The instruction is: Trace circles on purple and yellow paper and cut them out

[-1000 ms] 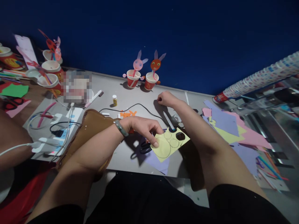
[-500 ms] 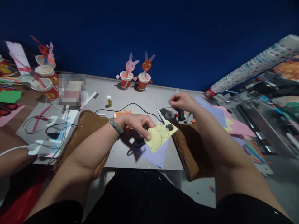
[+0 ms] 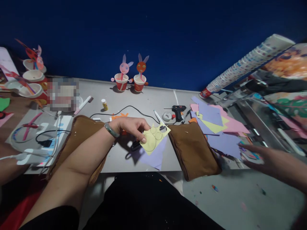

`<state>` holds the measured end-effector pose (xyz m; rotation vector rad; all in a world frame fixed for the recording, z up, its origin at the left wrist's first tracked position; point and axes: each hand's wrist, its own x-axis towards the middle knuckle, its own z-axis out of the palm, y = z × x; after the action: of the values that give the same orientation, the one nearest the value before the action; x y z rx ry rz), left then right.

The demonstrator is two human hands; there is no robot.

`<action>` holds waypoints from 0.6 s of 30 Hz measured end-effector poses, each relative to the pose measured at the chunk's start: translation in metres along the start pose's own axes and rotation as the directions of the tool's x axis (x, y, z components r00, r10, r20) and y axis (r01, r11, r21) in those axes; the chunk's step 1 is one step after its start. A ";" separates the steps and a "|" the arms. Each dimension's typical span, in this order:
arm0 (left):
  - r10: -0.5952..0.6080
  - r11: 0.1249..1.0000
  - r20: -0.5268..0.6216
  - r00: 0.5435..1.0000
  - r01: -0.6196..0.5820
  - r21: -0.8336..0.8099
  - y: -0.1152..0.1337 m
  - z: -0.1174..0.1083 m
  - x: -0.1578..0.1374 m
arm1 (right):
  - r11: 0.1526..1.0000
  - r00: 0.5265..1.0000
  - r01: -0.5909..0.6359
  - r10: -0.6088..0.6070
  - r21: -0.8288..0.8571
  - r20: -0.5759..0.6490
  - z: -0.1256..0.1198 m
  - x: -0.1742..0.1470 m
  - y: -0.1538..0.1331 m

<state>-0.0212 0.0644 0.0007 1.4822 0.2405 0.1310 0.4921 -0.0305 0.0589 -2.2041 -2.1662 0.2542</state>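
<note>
My left hand [image 3: 134,127], with a bracelet at its wrist, pinches a yellow paper [image 3: 150,142] between thumb and fingers. Several circles are drawn on it, and a hole is cut near its right corner. Under it lie a purple sheet [image 3: 159,156] and dark-handled scissors [image 3: 133,148], partly hidden. My right hand [image 3: 266,158] is far to the right, somewhat blurred, with fingers stretched apart over small colourful things [image 3: 251,155] beside the purple paper. I cannot make out those things clearly.
Two rabbit-topped paper cups [image 3: 121,83] stand at the back. A black glue gun [image 3: 179,111], tape roll [image 3: 167,116] and white pen [image 3: 160,118] lie mid-table. Brown pads [image 3: 195,150] flank the work spot. A long cup stack [image 3: 244,68] leans right; a power strip [image 3: 56,137] is left.
My right hand has moved from above the glue gun out to the far right, past the coloured papers. The left hand still holds the yellow paper. The view has shifted right.
</note>
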 end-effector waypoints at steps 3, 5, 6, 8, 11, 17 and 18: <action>-0.011 1.000 -0.010 1.000 0.011 0.015 -0.002 -0.001 -0.001 | 0.958 0.959 0.267 -0.275 0.102 0.071 0.022 0.044 -0.090; -0.010 1.000 -0.023 1.000 0.010 0.012 -0.003 -0.001 -0.001 | 0.899 0.903 0.422 -0.429 0.121 0.038 0.044 0.086 -0.152; -0.009 1.000 -0.029 1.000 0.009 0.009 -0.003 -0.002 -0.001 | 0.867 0.869 0.484 -0.492 0.122 0.053 0.056 0.109 -0.180; -0.009 1.000 -0.033 0.999 0.009 0.009 -0.002 -0.002 -0.002 | 0.823 0.825 0.555 -0.563 0.121 0.044 0.080 0.157 -0.223; -0.010 1.000 -0.022 1.000 0.011 0.020 0.001 -0.003 -0.002 | 0.780 0.779 0.626 -0.624 -0.014 0.062 0.109 0.217 -0.263; 0.004 1.000 -0.004 1.000 -0.004 -0.015 0.003 -0.004 -0.003 | 0.754 0.777 0.630 -0.610 -0.189 0.154 0.134 0.255 -0.281; 0.006 1.000 -0.006 1.000 -0.006 -0.022 0.002 -0.004 -0.003 | 0.747 0.771 0.637 -0.617 -0.190 0.161 0.135 0.252 -0.279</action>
<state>-0.0247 0.0677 0.0031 1.4609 0.2386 0.1428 0.1995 0.2153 -0.0562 -1.4051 -2.9596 0.0613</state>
